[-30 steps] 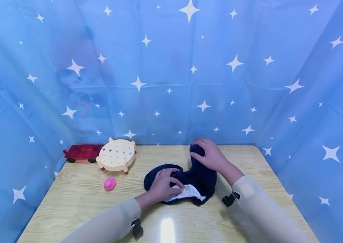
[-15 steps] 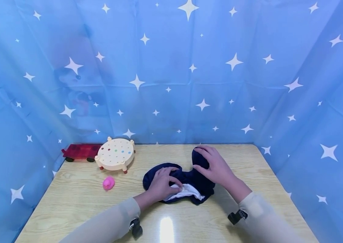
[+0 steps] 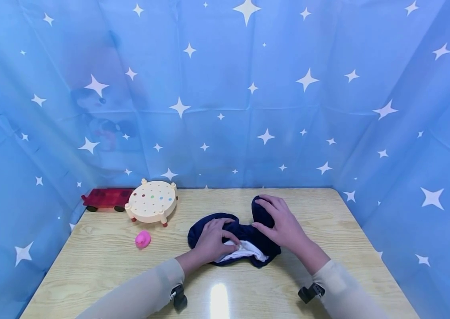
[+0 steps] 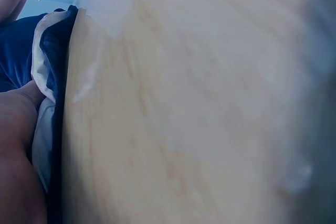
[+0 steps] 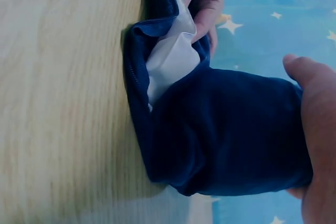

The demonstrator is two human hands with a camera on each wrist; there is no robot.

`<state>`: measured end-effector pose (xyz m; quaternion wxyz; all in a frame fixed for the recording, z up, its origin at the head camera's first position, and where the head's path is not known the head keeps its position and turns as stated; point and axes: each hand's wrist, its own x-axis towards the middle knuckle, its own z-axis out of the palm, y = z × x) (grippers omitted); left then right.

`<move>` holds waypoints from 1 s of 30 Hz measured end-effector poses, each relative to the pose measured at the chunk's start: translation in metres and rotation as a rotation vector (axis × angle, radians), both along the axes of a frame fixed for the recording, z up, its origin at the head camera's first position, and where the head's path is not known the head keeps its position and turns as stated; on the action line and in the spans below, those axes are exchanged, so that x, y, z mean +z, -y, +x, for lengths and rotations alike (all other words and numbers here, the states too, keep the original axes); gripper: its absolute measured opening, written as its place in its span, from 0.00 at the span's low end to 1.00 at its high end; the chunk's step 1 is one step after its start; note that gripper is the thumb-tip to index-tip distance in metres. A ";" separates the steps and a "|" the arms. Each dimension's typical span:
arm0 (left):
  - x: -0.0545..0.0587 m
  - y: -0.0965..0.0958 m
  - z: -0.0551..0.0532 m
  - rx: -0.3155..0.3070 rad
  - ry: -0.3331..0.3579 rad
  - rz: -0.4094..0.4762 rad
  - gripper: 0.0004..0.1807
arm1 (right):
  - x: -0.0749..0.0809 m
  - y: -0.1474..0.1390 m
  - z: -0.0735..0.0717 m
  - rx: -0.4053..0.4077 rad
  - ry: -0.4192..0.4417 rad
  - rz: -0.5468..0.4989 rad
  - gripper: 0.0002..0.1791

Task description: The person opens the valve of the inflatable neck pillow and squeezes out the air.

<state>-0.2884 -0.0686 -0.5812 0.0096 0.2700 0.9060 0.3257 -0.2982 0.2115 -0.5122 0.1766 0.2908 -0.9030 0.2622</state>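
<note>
A navy U-shaped neck pillow (image 3: pixel 250 232) lies on the table, its open slit showing white lining (image 3: pixel 248 251). In the head view my left hand (image 3: pixel 211 241) holds its left part, fingers over the top and thumb at the lining. My right hand (image 3: pixel 284 221) grips the right end, which stands up, between thumb and fingers. The right wrist view shows a zipper (image 5: pixel 135 72) along the slit's edge and the soft right arm of the pillow (image 5: pixel 236 129) reaching into my right palm. My left thumb is at the white lining in the left wrist view.
Left of the pillow sits a small pink rubber duck (image 3: pixel 142 239). Behind it are a cream round toy (image 3: pixel 151 201) with short legs and coloured dots, and a red wheeled toy cart (image 3: pixel 107 198). A blue star-patterned curtain (image 3: pixel 225 88) closes off the table's back and sides.
My right hand has moved slightly toward me and to the right, and the pillow's raised end is a little lower. The left hand has stayed in place.
</note>
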 end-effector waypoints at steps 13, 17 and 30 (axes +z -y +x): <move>0.001 0.000 0.001 0.011 0.011 -0.002 0.03 | -0.014 -0.001 0.005 -0.015 0.007 -0.009 0.40; 0.002 -0.001 0.002 0.009 0.013 -0.002 0.03 | -0.017 0.000 0.008 -0.012 -0.002 -0.002 0.40; 0.003 0.000 0.002 -0.003 0.015 -0.002 0.03 | -0.030 0.005 0.009 0.037 -0.053 0.055 0.39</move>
